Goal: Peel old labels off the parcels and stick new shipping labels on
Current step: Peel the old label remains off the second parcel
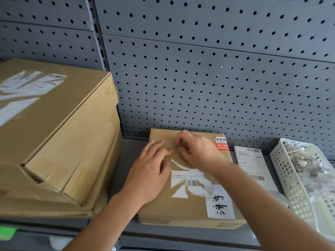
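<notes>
Right hand: fingers curled tight, thumb and forefinger nipping a small white scrap of the old label near the far end of the parcel. Left hand is just left of the pinch, fingers straight and flat, pressing the parcel onto the shelf; it holds nothing.

The bulk of the old label lies on the near side of the pinch, torn ragged, barcode part not yet off. A red sticker is just right of the pinch. A handwritten label is at the near right corner. The new shipping label lies flat on the shelf to the right of the pinch, beside the parcel, untouched. A basket of scraps is further right. Big boxes are stacked well to the left.

Risks, as I judge them:
- The scrap is tiny and will likely tear off short, leaving residue.
- A hard pull could strip the cardboard skin, giving the new label a rough bed.
- If the left hand eases, the parcel may slide toward the pull.
- The right forearm passes near the new shipping label and a sweep could knock it away.
- An old barcode left showing could cause a misscan.
</notes>
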Demonstrator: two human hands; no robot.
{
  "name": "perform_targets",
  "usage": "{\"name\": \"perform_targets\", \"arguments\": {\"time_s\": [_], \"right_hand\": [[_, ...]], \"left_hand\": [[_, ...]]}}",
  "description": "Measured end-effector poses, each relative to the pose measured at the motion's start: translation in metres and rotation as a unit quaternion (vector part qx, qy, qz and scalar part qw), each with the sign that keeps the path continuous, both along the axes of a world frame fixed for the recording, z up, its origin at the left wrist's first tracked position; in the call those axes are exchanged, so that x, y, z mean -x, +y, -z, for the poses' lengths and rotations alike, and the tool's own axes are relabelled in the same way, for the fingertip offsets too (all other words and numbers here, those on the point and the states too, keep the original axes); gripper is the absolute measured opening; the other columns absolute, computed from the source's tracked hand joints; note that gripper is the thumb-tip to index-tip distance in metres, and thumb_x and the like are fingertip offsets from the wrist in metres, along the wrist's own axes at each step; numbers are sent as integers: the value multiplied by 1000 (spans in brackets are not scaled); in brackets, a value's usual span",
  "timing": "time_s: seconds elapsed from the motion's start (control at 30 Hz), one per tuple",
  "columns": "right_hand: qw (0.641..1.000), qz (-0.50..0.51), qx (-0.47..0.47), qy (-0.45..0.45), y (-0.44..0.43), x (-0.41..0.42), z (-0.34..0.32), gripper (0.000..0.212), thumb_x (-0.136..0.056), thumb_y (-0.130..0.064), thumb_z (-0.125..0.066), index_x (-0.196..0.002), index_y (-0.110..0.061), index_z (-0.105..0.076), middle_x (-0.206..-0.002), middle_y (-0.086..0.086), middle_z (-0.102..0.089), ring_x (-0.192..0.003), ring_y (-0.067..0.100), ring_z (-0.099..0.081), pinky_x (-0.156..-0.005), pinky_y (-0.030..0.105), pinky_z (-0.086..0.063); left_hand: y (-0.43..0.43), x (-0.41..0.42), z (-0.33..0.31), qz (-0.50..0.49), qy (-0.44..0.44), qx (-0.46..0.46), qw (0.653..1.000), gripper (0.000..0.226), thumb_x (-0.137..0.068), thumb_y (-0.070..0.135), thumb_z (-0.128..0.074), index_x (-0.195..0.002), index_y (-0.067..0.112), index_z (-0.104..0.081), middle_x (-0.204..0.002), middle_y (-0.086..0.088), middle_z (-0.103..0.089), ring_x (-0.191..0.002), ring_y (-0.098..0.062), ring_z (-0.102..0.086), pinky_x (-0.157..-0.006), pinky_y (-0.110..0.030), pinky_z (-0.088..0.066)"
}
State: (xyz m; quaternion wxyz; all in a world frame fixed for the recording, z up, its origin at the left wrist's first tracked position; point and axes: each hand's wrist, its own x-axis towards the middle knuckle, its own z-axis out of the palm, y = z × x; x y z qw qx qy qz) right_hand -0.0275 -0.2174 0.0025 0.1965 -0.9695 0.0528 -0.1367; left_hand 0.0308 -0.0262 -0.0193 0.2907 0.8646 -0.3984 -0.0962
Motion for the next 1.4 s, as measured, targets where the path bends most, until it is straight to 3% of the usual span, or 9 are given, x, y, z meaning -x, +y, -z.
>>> {"name": "perform_targets", "arguments": {"time_s": [0.2,0.37,0.43,0.53,0.7,0.87,1.13,1.3,1.4], "right_hand": [[995,-45,86,18,-1,-9,-2,20,-87,-9,-53,-106,-13,-56,-94,-1,-64,-74,29,-60,-61,40,-51],[989,-33,129,62,2,-8,4,26,-88,-7,-51,-111,-17,-49,-100,-3,-55,-78,26,-57,-65,31,-32],[991,-19,115,67,4,-7,5,31,-87,1,-44,-112,-16,-49,-103,-1,-54,-78,26,-55,-69,29,-27],[996,-16,68,49,3,-4,7,28,-87,4,-42,-108,-14,-49,-101,-1,-55,-78,26,-56,-75,30,-33],[999,-16,-27,-12,0,4,8,14,-97,-4,-47,-105,-15,-51,-97,-10,-52,-76,23,-55,-71,34,-42],[997,-7,-74,-15,0,5,7,22,-93,0,-48,-104,-18,-55,-84,-12,-64,-73,12,-57,-69,36,-49],[996,-7,-84,-39,0,4,9,28,-88,5,-41,-96,-16,-58,-80,-10,-62,-71,14,-56,-66,37,-48],[991,5,-126,-44,0,9,7,28,-91,8,-44,-98,-15,-58,-79,-14,-61,-71,5,-57,-63,16,-42],[992,5,-121,-36,2,8,7,24,-95,2,-46,-99,-18,-58,-79,-14,-61,-68,8,-55,-64,25,-46]], "left_hand": [[0,1,-1,0,3,-8,1000,35,-105,36,-38,-139,38,-47,-162,26,-15,-149,8,11,-119,-37,-27],[-1,0,-1,-1,1,-9,1000,35,-105,35,-39,-139,37,-47,-162,24,-16,-150,6,9,-118,-35,-27],[-1,0,-1,0,-1,-7,1000,35,-104,35,-39,-139,37,-47,-162,24,-17,-150,6,8,-118,-36,-27],[0,0,-1,-2,-1,-5,1000,35,-104,34,-40,-139,37,-47,-161,25,-18,-150,7,7,-117,-35,-28],[-1,0,-1,-2,2,4,1000,35,-104,33,-41,-139,37,-48,-161,25,-19,-150,7,6,-116,-35,-30],[0,0,0,-1,0,3,1000,35,-104,34,-40,-138,38,-47,-161,25,-19,-149,8,7,-117,-36,-29],[-1,0,0,0,1,3,1000,36,-104,34,-41,-139,38,-47,-161,26,-18,-149,8,8,-116,-35,-29],[-1,0,0,-2,1,4,1000,35,-105,32,-41,-139,37,-48,-162,25,-18,-149,8,7,-116,-34,-29],[0,0,1,-1,1,2,1000,35,-105,32,-41,-139,36,-48,-162,25,-18,-149,8,8,-117,-34,-29]]}}
